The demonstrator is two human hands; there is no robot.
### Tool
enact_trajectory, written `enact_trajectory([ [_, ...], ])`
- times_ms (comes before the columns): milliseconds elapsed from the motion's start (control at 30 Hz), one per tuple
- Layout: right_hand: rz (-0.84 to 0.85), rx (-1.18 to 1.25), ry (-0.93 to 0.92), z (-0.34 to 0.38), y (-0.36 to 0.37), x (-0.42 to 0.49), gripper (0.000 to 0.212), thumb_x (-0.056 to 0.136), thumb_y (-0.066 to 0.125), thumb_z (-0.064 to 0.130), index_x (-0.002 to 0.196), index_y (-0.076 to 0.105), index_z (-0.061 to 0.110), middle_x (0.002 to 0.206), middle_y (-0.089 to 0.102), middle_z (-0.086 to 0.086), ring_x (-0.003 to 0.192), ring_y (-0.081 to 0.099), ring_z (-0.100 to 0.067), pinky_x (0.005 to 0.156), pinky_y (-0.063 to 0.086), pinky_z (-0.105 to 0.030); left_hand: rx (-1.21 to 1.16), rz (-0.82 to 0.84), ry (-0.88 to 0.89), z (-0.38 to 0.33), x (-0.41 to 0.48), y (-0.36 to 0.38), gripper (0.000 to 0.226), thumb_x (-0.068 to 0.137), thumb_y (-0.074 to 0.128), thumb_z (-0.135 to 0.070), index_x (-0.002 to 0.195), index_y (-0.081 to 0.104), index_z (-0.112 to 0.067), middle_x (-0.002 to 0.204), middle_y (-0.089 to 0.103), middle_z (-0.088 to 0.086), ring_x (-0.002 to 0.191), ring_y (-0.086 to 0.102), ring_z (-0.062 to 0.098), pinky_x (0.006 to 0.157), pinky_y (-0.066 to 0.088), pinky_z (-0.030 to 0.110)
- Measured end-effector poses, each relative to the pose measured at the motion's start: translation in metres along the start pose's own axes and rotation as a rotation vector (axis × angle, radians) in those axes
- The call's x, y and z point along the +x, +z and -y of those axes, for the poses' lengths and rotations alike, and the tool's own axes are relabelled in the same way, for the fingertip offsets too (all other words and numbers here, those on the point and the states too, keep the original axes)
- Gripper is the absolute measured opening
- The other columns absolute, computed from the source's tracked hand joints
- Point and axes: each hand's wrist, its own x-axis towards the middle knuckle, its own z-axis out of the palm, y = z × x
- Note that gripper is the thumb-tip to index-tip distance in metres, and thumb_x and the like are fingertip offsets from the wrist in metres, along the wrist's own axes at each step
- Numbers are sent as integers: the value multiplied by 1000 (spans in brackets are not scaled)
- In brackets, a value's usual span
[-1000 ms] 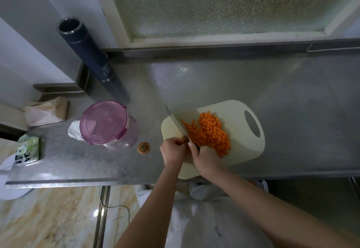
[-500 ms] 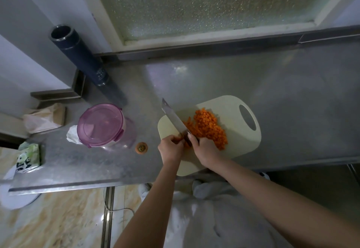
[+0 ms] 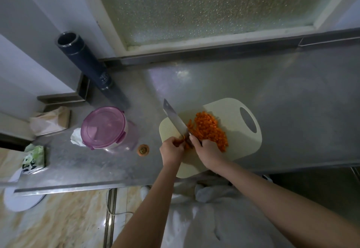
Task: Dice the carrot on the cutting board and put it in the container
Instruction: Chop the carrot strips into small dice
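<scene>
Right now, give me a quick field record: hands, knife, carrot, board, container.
left hand: holds the uncut carrot beside the blade
right hand: grips the knife, tip past the board's far-left edge
diced carrot: pile on the cutting board, right of the blade
container: left of the board, purple lid on
carrot end: on the steel counter, between container and board
status: dicing not yet done

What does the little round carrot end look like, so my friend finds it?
On the grey steel counter, look between the pink-lidded clear round container and the cream plastic cutting board. The carrot end lies alone on bare steel: one flat orange disc with a brownish middle, unlike the heap of tiny orange cubes on the board.
</scene>
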Motion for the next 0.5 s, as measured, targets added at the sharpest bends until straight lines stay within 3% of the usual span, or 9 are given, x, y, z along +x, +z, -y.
enact_trajectory([
  [200,-50,159,-17,-3,-21,-2,62,96,33,53,47,38,15,43,38,-1,42,40,-18,54,34,-35,103,40,174,4,1,-8,21,86,53,-2,102,65,-6,99,66,9,94,60,24,70,37,19],
  [300,-71,205,-4,-6,-35,-1,61,94,32,56,54,40,10,44,36,-2,41,36,-16,52,31,-34,354,99,460,-3,7,-22,42,81,59,-7,123,53,-10,123,51,6,115,49,23,89,38,26],
  [367,-94,221,24,-9,-41,-1,60,94,32,58,57,42,11,46,36,-3,42,37,-17,52,31,-34,624,250,655,-10,15,-25,72,82,65,-18,143,29,-11,148,29,5,139,22,21,111,17,26],
  [433,-113,256,53,-12,-44,0,60,93,33,58,54,39,13,43,34,0,39,35,-16,49,30,-33,841,387,773,-17,25,-22,92,84,65,-31,149,2,-14,158,1,2,145,-4,18,115,-5,29],
  [500,-135,282,81,-14,-46,0,60,93,34,57,49,35,16,36,32,6,35,33,-13,47,28,-31,984,474,862,-17,34,-15,95,86,62,-36,149,-6,-15,158,-7,3,144,-11,18,114,-11,31],
])
